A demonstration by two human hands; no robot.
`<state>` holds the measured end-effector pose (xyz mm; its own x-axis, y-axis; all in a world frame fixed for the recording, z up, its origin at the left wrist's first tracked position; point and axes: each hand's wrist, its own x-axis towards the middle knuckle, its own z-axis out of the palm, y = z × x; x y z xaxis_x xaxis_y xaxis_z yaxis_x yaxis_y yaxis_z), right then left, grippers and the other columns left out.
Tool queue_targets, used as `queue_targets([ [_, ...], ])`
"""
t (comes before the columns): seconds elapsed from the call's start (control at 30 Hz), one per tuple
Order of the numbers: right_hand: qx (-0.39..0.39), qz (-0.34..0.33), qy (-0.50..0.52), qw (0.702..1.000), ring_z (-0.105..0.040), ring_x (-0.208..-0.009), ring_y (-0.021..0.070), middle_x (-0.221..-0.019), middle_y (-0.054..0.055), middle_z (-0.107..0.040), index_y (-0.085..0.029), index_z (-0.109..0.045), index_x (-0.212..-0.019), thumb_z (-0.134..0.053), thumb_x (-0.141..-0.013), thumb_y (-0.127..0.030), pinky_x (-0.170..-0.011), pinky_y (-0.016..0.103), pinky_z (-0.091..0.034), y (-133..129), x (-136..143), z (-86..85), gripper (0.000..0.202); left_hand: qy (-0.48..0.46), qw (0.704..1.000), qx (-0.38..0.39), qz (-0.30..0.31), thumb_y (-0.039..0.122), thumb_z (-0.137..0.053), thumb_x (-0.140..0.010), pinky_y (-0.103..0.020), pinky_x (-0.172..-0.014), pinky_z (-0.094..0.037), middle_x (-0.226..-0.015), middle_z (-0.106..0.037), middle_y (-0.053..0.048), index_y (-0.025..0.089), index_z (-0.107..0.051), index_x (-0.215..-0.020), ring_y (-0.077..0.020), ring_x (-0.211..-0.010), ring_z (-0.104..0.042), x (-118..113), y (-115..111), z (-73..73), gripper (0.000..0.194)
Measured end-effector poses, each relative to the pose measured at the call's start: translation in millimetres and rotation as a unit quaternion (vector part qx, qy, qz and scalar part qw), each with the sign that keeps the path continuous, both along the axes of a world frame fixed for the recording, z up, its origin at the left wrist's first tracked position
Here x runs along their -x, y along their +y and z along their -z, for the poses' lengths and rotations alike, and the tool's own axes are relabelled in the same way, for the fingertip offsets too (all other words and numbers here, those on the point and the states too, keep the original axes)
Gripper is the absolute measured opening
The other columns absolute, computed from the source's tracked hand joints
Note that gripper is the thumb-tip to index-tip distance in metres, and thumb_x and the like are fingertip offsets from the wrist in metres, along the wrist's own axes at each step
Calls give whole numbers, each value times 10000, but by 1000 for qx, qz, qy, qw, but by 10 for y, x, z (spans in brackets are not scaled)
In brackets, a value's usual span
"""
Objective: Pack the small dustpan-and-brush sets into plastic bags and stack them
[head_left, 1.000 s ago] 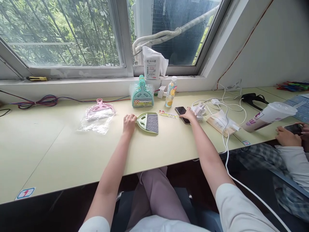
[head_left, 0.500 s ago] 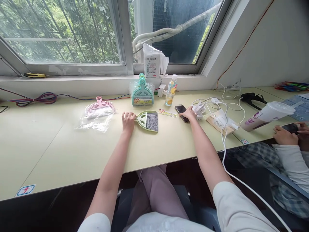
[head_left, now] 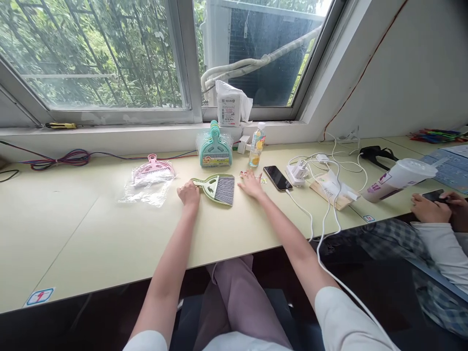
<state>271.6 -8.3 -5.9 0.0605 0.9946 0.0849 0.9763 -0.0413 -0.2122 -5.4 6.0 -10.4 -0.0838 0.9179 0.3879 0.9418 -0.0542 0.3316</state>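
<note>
My left hand (head_left: 189, 194) is closed round the handle end of a small green dustpan (head_left: 209, 187) that lies on the table with a grey-bristled brush (head_left: 224, 189) set in it. To the right, my right hand (head_left: 250, 184) rests with fingers spread over a printed paper strip (head_left: 263, 180), covering most of it. A black phone (head_left: 278, 178) with a white charging cable lies just right of that hand. Behind the green set stands a stack of teal dustpan sets (head_left: 215, 148) in clear plastic. A pink dustpan set (head_left: 152, 168) lies left, partly under clear wrapping (head_left: 144, 192).
A drink bottle (head_left: 257, 145) stands near the sill. Right of the phone are a white power adapter (head_left: 297, 174), tangled white cables, a tissue pack (head_left: 334, 189) and a large tilted cup (head_left: 400, 179). At the far right, another person's hands (head_left: 431, 208) hold a phone.
My right hand has left the phone and moved left onto the printed strip. The phone sits turned slightly, its cable now showing. My left hand still grips the dustpan.
</note>
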Motion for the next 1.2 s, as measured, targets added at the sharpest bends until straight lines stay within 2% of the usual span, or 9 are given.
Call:
queue_targets([
  [0.1,17,27,58,998,-124,-1470,258,-1588,133,-181,-172,-296,-1472,-204,-981,-324,-1130,604,-50,-3,405,120,522,-104,995,3,4,261,-528,-802,-412,-791,-452,-830,-689,-115,216,-537,-704,-289,-888,-641,15,45,10,109],
  [0.2,-37,66,62,995,-215,-1441,246,-1552,131,-292,-181,-368,-1436,-261,-967,-260,-1136,522,-133,-59,655,171,487,-242,969,33,32,309,-552,-820,-399,-820,-469,-860,-711,-68,242,-567,-894,-265,-897,-658,7,97,2,101],
  [0.37,-106,51,47,992,-431,-1261,259,-1400,141,-502,-197,-518,-1305,-349,-946,-229,-1017,425,-303,-163,799,157,398,-518,845,94,91,280,-724,-724,-348,-866,-503,-1175,-658,-120,220,-313,-1331,-216,-988,-662,-5,167,53,735],
  [0.57,-107,55,77,990,-438,-1234,257,-1384,119,-517,-218,-553,-1272,-450,-927,-260,-997,421,-303,-182,667,153,362,-632,753,63,173,108,-826,-538,-367,-935,-496,-1448,-428,-162,311,-175,-1445,-248,-1148,-594,-64,132,68,1134],
  [0.7,-95,113,91,985,-353,-1318,287,-1432,143,-464,-193,-559,-1272,-515,-907,-309,-1040,467,-249,-162,449,147,386,-670,729,57,132,125,-788,-546,-341,-931,-490,-1321,-551,-134,223,-410,-1370,-248,-1151,-584,-16,151,48,911],
  [0.87,-64,103,144,982,-436,-1230,273,-1319,105,-560,-221,-634,-1170,-582,-868,-282,-979,429,-330,-116,161,121,312,-658,727,110,162,229,-739,-585,-318,-784,-509,-924,-687,-69,127,-672,-981,-210,-855,-650,99,179,42,414],
  [1.0,-45,96,191,976,-468,-1185,254,-1222,97,-589,-232,-634,-1182,-643,-817,-240,-961,386,-371,-80,-1,119,365,-682,704,132,148,238,-732,-641,-298,-696,-510,-933,-662,-48,193,-560,-1117,-179,-790,-637,61,143,20,508],
  [1.1,-64,132,183,972,-404,-1238,293,-1299,144,-503,-183,-656,-1141,-684,-782,-278,-967,393,-385,-91,-71,120,373,-698,692,145,113,167,-764,-631,-309,-707,-520,-1016,-629,-60,243,-415,-1210,-191,-846,-637,7,125,11,681],
  [1.2,-105,173,158,966,-321,-1289,340,-1384,195,-402,-130,-660,-1102,-629,-828,-340,-985,441,-376,-135,-109,102,346,-703,693,121,107,91,-764,-608,-296,-751,-520,-1034,-607,-55,232,-429,-1139,-185,-902,-626,9,142,13,644],
])
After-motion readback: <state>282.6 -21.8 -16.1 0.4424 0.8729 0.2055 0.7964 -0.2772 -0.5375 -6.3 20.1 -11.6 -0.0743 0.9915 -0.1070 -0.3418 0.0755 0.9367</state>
